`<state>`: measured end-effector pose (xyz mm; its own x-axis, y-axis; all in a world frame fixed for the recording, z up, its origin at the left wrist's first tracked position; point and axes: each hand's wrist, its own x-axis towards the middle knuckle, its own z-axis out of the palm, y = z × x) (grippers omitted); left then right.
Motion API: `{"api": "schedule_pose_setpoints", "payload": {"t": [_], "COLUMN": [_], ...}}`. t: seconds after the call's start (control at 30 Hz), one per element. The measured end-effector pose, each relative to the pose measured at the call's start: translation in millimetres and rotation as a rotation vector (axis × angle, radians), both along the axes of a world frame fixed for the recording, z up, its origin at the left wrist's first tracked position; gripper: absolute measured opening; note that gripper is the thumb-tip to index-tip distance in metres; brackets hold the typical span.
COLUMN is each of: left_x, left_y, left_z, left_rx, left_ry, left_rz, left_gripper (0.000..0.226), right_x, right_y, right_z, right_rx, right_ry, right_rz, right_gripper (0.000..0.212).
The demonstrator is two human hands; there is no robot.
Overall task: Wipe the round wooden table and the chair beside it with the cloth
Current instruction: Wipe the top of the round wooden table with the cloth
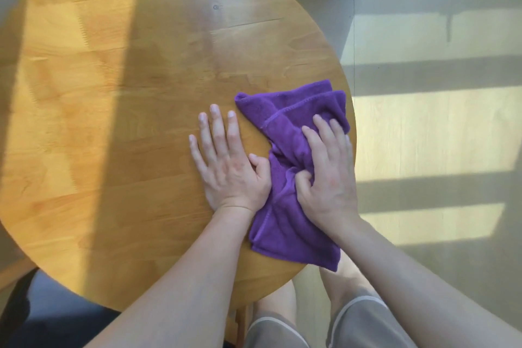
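Note:
A purple cloth [285, 121] lies crumpled on the right side of the round wooden table [113, 93], close to its edge. My right hand [327, 175] lies on top of the cloth, thumb hooked into a fold and fingers bent over the fabric. My left hand [226, 167] rests flat on the bare wood just left of the cloth, fingers straight and spread, thumb touching the cloth's edge. A dark chair seat [56, 308] shows under the table's near left rim.
Pale floor [437, 135] with bands of sunlight and shadow spreads to the right of the table. My legs in grey shorts [358, 325] stand at the table's near edge. Sunlight falls across the left part of the tabletop.

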<state>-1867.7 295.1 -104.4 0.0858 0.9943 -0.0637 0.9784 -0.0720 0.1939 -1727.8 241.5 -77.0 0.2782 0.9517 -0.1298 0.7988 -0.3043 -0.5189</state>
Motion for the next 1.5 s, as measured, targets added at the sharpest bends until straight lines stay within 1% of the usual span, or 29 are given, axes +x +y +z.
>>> {"api": "schedule_pose_setpoints", "payload": {"t": [0.07,0.2,0.27,0.33,0.4,0.5,0.6,0.67,0.8,0.9,0.97,1.03,1.13,1.2,1.27,1.33,1.43,1.5], "left_x": [0.8,-0.1,-0.6,-1.4,-2.2,-2.5,-1.6,-0.9,-1.8,-1.3,-1.8,-2.3,-1.5,-0.3,-0.1,-1.3,-2.2,-1.9], "left_y": [0.5,0.6,-0.9,-1.8,-1.8,-0.2,0.2,0.9,-0.5,-1.0,-1.4,-1.2,-0.7,-0.1,0.3,0.0,-0.7,-0.8], "left_z": [0.3,-2.5,-2.4,-1.4,-0.7,-1.2,-2.0,-2.4,-2.5,-0.7,0.1,0.1,0.7,1.1,0.4,-1.3,-3.5,-3.7], "left_rx": [-0.001,0.005,-0.001,-0.006,-0.009,-0.004,0.012,0.016,-0.004,-0.005,-0.004,-0.004,0.006,0.016,0.021,0.02,0.019,0.02], "left_ry": [-0.002,0.025,0.031,0.029,0.02,0.006,-0.01,-0.012,0.013,0.012,0.008,0.008,-0.001,-0.011,-0.015,-0.007,-0.001,0.002], "left_rz": [0.004,0.002,-0.004,-0.007,-0.005,0.0,0.0,0.003,0.002,0.004,0.004,0.002,0.006,0.01,0.008,0.003,0.006,0.004], "left_gripper": [0.087,0.088,0.088,0.088,0.087,0.087,0.086,0.086,0.088,0.087,0.086,0.085,0.085,0.085,0.085,0.085,0.086,0.086], "right_x": [14.7,34.2,34.5,25.0,7.6,-12.8,-7.7,1.9,19.1,22.1,13.0,-2.6,-15.1,-8.4,4.4,16.8,33.2,34.7], "right_y": [22.6,91.8,100.9,80.8,38.8,-25.6,-42.2,-14.8,71.5,91.0,66.5,23.3,-37.3,-50.7,-34.7,-0.1,57.0,74.2], "right_z": [0.0,-7.6,-10.3,-9.3,-4.5,1.7,3.9,4.0,-3.4,-7.7,-7.4,-4.4,-0.9,-0.9,-1.7,-4.6,-10.4,-12.5], "right_rx": [0.011,0.031,0.036,0.034,0.018,-0.068,-0.108,-0.079,-0.007,0.012,0.027,0.019,-0.054,-0.081,-0.048,0.0,0.042,0.036], "right_ry": [-0.02,-0.038,-0.03,-0.054,-0.055,-0.047,-0.048,-0.038,-0.064,-0.062,-0.053,-0.03,-0.017,-0.009,-0.013,-0.043,-0.057,-0.041], "right_rz": [0.007,-0.179,-0.221,-0.213,-0.192,-0.054,0.081,0.067,-0.085,-0.126,-0.15,-0.161,-0.053,0.035,0.059,0.025,-0.103,-0.2], "right_gripper": [0.072,0.077,0.077,0.074,0.073,0.079,0.082,0.082,0.08,0.077,0.074,0.075,0.08,0.082,0.081,0.079,0.078,0.077]}}
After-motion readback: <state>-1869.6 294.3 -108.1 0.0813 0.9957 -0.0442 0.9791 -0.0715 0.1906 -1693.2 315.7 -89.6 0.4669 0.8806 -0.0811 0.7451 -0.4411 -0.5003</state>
